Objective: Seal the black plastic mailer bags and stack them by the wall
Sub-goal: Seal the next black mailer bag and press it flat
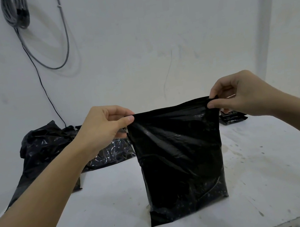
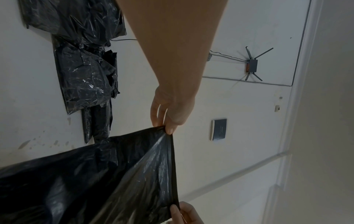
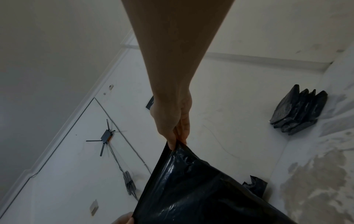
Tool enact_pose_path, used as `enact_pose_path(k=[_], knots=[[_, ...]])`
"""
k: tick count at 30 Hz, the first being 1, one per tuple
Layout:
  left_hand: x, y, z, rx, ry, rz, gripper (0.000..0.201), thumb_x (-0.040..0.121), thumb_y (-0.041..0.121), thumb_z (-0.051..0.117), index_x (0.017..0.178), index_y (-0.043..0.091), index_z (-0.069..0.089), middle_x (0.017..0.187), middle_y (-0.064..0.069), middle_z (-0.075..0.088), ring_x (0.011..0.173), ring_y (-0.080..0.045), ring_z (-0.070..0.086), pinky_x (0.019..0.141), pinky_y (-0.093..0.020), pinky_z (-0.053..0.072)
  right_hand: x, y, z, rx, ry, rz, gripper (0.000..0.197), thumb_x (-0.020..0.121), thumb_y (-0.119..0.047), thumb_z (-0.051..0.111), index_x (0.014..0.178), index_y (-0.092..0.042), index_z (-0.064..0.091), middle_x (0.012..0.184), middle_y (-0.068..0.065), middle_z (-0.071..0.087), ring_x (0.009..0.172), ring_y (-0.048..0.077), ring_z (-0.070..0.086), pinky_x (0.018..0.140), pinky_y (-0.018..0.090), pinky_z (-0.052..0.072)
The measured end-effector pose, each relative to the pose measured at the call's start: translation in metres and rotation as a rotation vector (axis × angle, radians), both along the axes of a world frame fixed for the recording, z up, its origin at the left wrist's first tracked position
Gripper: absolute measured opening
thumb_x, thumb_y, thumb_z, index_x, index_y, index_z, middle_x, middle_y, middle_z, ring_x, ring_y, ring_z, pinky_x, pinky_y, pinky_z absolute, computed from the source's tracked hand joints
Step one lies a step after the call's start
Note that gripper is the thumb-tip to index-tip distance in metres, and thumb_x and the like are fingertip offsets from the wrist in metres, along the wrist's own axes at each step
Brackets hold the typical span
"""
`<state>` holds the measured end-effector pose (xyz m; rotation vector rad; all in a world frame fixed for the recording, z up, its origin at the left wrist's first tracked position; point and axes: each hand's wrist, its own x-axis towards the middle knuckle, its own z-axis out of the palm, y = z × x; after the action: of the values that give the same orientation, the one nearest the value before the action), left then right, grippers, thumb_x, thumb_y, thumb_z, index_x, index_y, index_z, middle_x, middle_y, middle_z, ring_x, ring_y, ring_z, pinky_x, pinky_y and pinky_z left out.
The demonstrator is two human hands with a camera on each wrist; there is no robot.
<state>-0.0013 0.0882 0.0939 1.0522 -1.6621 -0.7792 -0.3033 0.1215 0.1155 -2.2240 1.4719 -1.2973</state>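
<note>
Pinching thumb-to-finger, left hand point(image 1: 105, 126) and right hand point(image 1: 242, 93) hold the black mailer bag point(image 1: 180, 159) by its top corners.

I saw a coil of grey cable point(image 1: 15, 13) hanging on the white wall point(image 1: 135, 39) at eleven o'clock. A small router point(image 2: 252, 65) with antennas was fixed to that wall, a dark flat panel point(image 2: 220, 129) near it. The tabletop point(image 1: 266, 164) was stained.

Right hand point(image 3: 172, 121) on mailer bag point(image 3: 201, 189)
</note>
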Motion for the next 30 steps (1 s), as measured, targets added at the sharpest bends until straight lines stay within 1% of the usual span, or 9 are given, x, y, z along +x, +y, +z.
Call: enact_pose_path(k=[3,6,11,15,18,21,24,27,30], knots=[[-0.001,0.0,0.001,0.034,0.045,0.03,0.009,0.085,0.005,0.068,0.083,0.013,0.071,0.081,-0.003,0.073,0.076,-0.013,0.064,0.057,-0.02,0.057,0.0,-0.002,-0.002,0.019,-0.03,0.001,0.013,0.077,-0.005,0.075,0.084,-0.01,0.065,0.059,-0.005,0.067,0.045,0.012,0.06,0.053,0.015,0.05],[-0.002,-0.002,0.001,0.13,0.154,0.066,0.005,0.082,0.003,0.07,0.085,0.007,0.072,0.091,-0.012,0.07,0.081,-0.017,0.064,0.053,-0.016,0.054,-0.001,-0.006,-0.004,0.076,-0.18,-0.028,0.018,0.075,-0.007,0.077,0.09,-0.01,0.068,0.062,-0.001,0.068,0.056,0.019,0.066,0.062,0.022,0.056],[-0.001,-0.006,0.003,0.27,0.276,0.049,0.005,0.079,0.001,0.07,0.082,0.005,0.071,0.078,-0.005,0.071,0.063,-0.008,0.067,0.051,-0.014,0.052,-0.001,-0.004,-0.002,0.268,-0.421,-0.034,0.013,0.067,-0.011,0.078,0.076,-0.005,0.069,0.061,0.002,0.069,0.053,0.007,0.062,0.051,0.017,0.051],[-0.003,-0.007,0.003,0.213,0.192,0.054,0.005,0.084,0.005,0.067,0.085,0.008,0.071,0.079,-0.001,0.071,0.068,-0.006,0.066,0.05,-0.015,0.051,-0.003,-0.004,0.001,0.326,-0.455,-0.023,0.013,0.07,-0.014,0.076,0.078,-0.006,0.07,0.061,-0.002,0.068,0.053,0.004,0.062,0.057,0.02,0.048],[-0.007,-0.008,-0.001,0.17,0.157,0.09,0.004,0.087,0.008,0.065,0.088,0.008,0.07,0.091,-0.006,0.07,0.083,-0.012,0.066,0.049,-0.017,0.052,-0.004,-0.006,-0.001,0.328,-0.5,-0.034,0.014,0.073,-0.014,0.076,0.081,-0.005,0.07,0.057,-0.007,0.064,0.051,0.002,0.059,0.062,0.023,0.048],[-0.009,-0.009,-0.004,0.209,0.172,0.116,0.011,0.087,0.011,0.067,0.094,0.003,0.069,0.106,-0.013,0.067,0.099,-0.021,0.064,0.051,-0.017,0.052,-0.002,-0.007,-0.005,0.355,-0.617,-0.043,0.009,0.073,-0.013,0.078,0.077,-0.01,0.07,0.064,-0.006,0.068,0.056,0.004,0.062,0.055,0.019,0.05],[-0.008,-0.008,-0.005,0.248,0.231,0.121,0.018,0.084,0.011,0.07,0.097,-0.001,0.068,0.102,-0.014,0.07,0.085,-0.017,0.067,0.05,-0.016,0.052,0.002,-0.006,-0.006,0.363,-0.707,-0.054,0.008,0.074,-0.01,0.076,0.076,-0.011,0.069,0.067,-0.004,0.07,0.059,0.006,0.064,0.05,0.016,0.05],[-0.007,-0.007,-0.007,0.246,0.26,0.147,0.009,0.084,0.011,0.071,0.089,0.004,0.069,0.096,-0.01,0.072,0.072,-0.011,0.067,0.049,-0.015,0.051,0.005,-0.005,-0.006,0.351,-0.723,-0.05,0.008,0.074,-0.008,0.076,0.076,-0.008,0.069,0.067,-0.003,0.07,0.058,0.006,0.064,0.049,0.016,0.049],[-0.007,-0.007,-0.008,0.278,0.305,0.143,0.005,0.084,0.01,0.07,0.085,0.005,0.068,0.103,-0.013,0.069,0.083,-0.018,0.067,0.048,-0.016,0.051,0.007,-0.004,-0.007,0.356,-0.732,-0.048,0.007,0.075,-0.008,0.076,0.076,-0.008,0.069,0.068,-0.003,0.071,0.059,0.006,0.066,0.05,0.016,0.05]])
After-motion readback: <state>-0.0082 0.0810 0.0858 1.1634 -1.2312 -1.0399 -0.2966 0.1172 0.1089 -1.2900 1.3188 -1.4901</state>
